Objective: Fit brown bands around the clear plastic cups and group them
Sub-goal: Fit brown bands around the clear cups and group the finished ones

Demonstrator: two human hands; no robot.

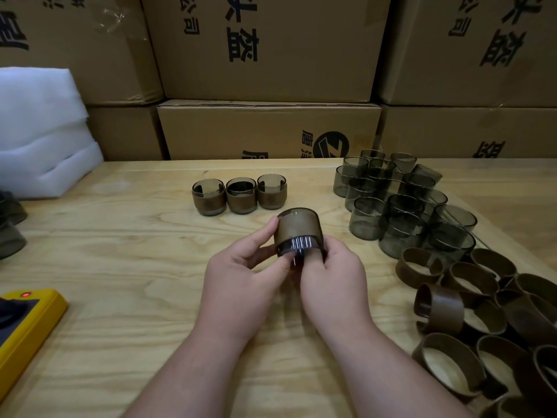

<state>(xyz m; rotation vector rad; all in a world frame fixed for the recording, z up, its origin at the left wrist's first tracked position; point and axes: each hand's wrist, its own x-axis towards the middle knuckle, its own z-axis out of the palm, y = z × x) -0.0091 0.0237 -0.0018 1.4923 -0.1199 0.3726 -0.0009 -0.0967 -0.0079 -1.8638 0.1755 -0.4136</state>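
Observation:
Both hands hold one smoky clear cup (299,229) above the middle of the wooden table (120,267), tilted, with a brown band around it. My left hand (241,282) pinches its left side with thumb and fingers. My right hand (334,282) grips its lower right side. Three banded cups (239,195) stand in a row behind the hands. Several bare cups (401,203) cluster at the right. Several loose brown bands (482,312) lie piled at the near right.
Stacked cardboard boxes (268,128) wall off the back of the table. White foam sheets (39,131) sit at the back left. A yellow device (24,327) with a red light lies at the left edge. Dark cups (9,227) peek in at the far left.

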